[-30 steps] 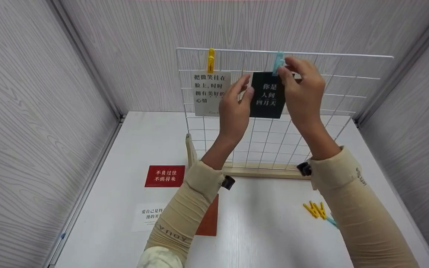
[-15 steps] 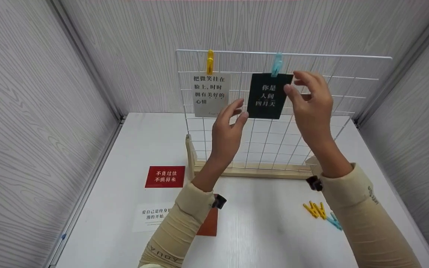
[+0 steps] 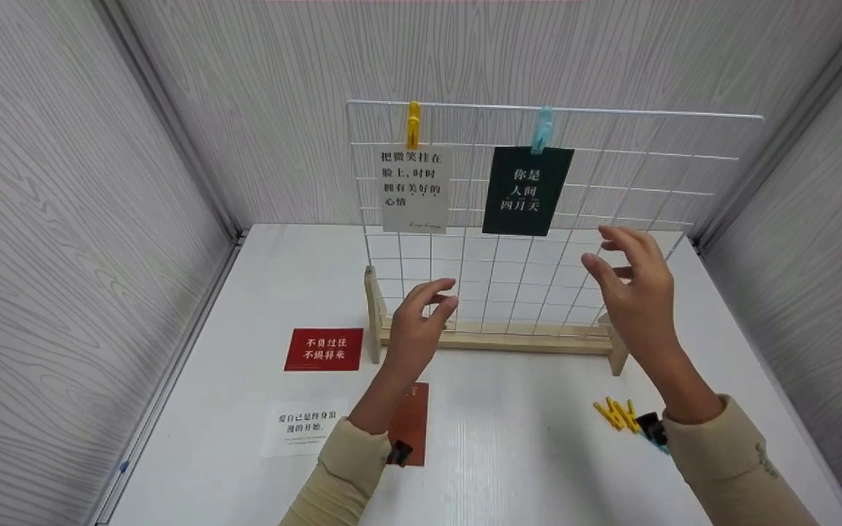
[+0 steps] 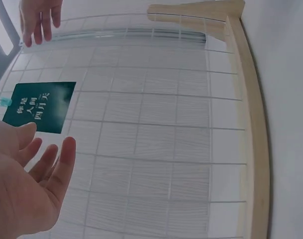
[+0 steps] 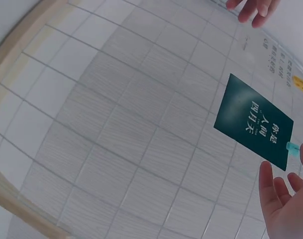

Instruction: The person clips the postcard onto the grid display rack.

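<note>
A dark green card (image 3: pixel 527 191) with white writing hangs on the white wire grid (image 3: pixel 582 241), held by a light blue clothespin (image 3: pixel 542 130). Left of it hangs a pale card (image 3: pixel 415 191) under a yellow clothespin (image 3: pixel 413 126). My left hand (image 3: pixel 419 321) is in front of the grid's lower left part, fingers loosely bent, holding nothing. Below and right of the green card, my right hand (image 3: pixel 636 281) hovers with relaxed fingers and nothing between them. In the right wrist view, the green card (image 5: pixel 254 121) appears beyond the right hand (image 5: pixel 288 199).
On the white table lie a red card (image 3: pixel 324 349), a white card (image 3: pixel 304 427) and a reddish-brown card (image 3: pixel 412 420) partly behind the left wrist. Several yellow clothespins (image 3: pixel 617 414) lie at right, near a blue one partly hidden. A wooden base (image 3: pixel 523 341) supports the grid.
The right hand has let go of the blue clothespin and moved down and right. My left hand has left the green card's edge and dropped down and left. The green card stays hanging.
</note>
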{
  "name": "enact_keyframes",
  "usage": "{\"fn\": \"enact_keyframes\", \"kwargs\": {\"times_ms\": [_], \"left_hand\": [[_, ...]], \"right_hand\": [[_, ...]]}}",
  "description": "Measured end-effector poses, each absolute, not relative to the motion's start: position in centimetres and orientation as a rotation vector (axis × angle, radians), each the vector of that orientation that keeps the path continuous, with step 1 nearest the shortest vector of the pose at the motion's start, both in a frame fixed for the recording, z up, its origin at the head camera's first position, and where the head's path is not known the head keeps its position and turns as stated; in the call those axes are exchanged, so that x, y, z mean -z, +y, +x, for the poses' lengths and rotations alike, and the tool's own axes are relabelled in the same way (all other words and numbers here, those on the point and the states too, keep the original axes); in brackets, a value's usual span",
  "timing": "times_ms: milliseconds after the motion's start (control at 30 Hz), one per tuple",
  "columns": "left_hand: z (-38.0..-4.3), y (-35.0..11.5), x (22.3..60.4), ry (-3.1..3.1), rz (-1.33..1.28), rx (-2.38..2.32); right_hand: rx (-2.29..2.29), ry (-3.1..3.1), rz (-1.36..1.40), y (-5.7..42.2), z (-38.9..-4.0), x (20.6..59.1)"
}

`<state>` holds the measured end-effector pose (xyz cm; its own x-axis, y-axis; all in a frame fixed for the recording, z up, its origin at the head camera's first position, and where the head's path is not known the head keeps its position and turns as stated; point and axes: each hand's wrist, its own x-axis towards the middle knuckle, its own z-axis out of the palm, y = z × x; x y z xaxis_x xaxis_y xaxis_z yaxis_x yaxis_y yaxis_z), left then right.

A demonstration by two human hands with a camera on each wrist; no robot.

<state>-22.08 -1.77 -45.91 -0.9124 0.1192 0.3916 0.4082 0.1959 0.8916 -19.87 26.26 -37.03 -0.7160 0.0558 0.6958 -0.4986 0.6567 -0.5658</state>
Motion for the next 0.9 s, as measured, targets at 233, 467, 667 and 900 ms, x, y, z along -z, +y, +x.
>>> {"fn": "enact_keyframes", "kwargs": {"times_ms": [233,467,667,900], "left_hand": [[-21.1,-4.0,49.6,-2.371,-0.346,1.753],[-20.0,-6.5,52.8,-2.553,-0.26,1.67],[-19.7,-8.6,55.0,-2.615,-0.117,1.656],[-19.7,-9.9,57.0,-2.784,0.082,1.494]], "right_hand": [[-1.032,-2.233,0.278,28.6,-18.3,41.3],[-1.08,-2.4,0.119,30.7,-16.4,46.6],[-1.004,-2.551,-0.022,32.2,-15.0,50.2],[-0.906,-2.695,-0.144,33.4,-13.9,52.9]]}}
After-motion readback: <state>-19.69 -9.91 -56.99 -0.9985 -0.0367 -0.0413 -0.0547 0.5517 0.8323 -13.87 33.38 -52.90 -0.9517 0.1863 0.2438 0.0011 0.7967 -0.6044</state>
